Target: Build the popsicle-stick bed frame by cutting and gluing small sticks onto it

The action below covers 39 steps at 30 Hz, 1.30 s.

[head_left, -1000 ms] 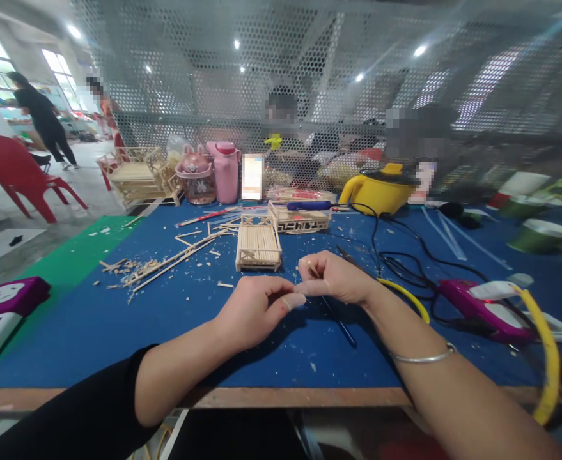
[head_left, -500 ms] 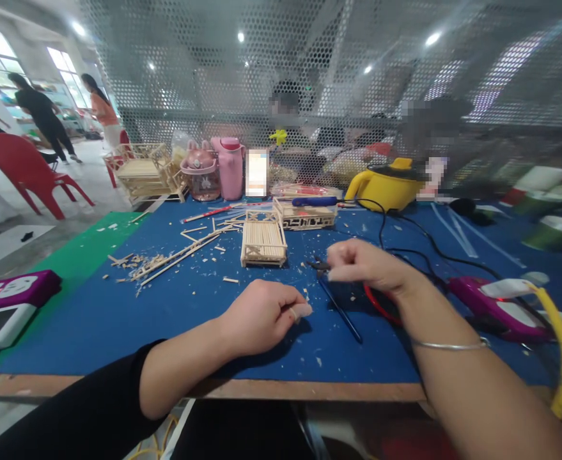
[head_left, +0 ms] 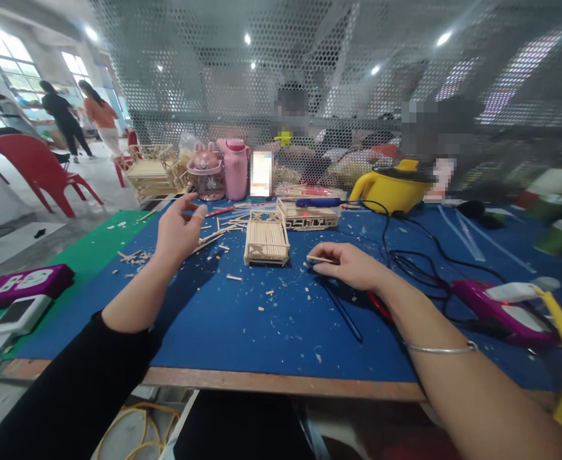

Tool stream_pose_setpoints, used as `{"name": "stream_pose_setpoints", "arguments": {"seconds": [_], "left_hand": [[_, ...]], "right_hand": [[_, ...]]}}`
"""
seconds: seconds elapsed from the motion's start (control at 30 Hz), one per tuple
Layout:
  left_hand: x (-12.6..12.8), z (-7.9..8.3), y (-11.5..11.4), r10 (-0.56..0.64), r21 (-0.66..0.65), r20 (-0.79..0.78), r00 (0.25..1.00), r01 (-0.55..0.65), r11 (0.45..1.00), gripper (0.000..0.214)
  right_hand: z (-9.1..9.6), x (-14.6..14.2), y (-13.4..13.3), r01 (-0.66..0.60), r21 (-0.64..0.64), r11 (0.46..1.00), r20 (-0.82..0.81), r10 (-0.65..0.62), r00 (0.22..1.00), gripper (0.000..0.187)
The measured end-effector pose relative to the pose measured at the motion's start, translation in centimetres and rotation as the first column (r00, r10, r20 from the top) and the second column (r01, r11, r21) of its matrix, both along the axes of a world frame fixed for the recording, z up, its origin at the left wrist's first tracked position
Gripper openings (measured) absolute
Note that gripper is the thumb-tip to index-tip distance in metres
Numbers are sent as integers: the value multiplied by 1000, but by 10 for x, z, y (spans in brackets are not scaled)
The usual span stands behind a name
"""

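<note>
My left hand is raised over the left side of the blue work mat, fingers apart, with nothing visible in it. Close by lie loose thin wooden sticks. My right hand pinches a short wooden stick between thumb and fingers. Beneath that hand rests a hand tool with one blue handle and one red handle; its head is hidden. Between the hands stands a miniature bed-like frame made of wooden sticks. Behind it is another small stick-built piece with openwork sides.
A blue-handled corded tool lies across the rear piece, its black cable running right. Offcuts litter the mat. Pink bottles, a lit phone and a yellow pot line the back, before a perforated metal screen.
My left hand has moved from the front middle to the far left and opened. My right hand has shifted slightly and now shows a short stick in its fingers. The view has turned slightly left.
</note>
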<state>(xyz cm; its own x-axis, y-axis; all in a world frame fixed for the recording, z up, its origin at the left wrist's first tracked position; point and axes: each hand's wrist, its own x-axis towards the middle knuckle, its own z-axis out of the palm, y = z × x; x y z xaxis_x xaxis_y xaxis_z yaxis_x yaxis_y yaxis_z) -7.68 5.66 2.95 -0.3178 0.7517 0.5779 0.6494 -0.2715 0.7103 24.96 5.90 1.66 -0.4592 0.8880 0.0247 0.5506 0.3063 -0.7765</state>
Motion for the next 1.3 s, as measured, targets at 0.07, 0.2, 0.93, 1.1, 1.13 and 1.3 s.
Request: {"name": "stream_pose_setpoints", "arguments": {"seconds": [0.07,0.2,0.93,1.1,1.13,1.3], "left_hand": [[-4,-6,5,-47,-81,-45,998,43,996,41],[2,-17,3,-508,-403,-106,855,430,808,33],[41,-34,-2,-481,-319,-49,875,443,838,15],[46,-27,-4,-437,-246,145,887,461,853,21],[47,-26,-5,-435,-228,193,880,471,852,23],[51,-25,-6,-446,-179,313,839,513,840,29]], "right_hand": [[3,0,-3,-36,-20,999,22,36,999,19],[8,-15,-17,-136,13,991,135,133,982,20],[-4,-26,-15,37,381,924,217,-129,968,19],[-6,-20,-9,141,453,881,130,-222,966,25],[-6,-20,-9,152,462,874,124,-233,965,24],[-4,-23,-10,223,461,859,74,-288,955,8]]}}
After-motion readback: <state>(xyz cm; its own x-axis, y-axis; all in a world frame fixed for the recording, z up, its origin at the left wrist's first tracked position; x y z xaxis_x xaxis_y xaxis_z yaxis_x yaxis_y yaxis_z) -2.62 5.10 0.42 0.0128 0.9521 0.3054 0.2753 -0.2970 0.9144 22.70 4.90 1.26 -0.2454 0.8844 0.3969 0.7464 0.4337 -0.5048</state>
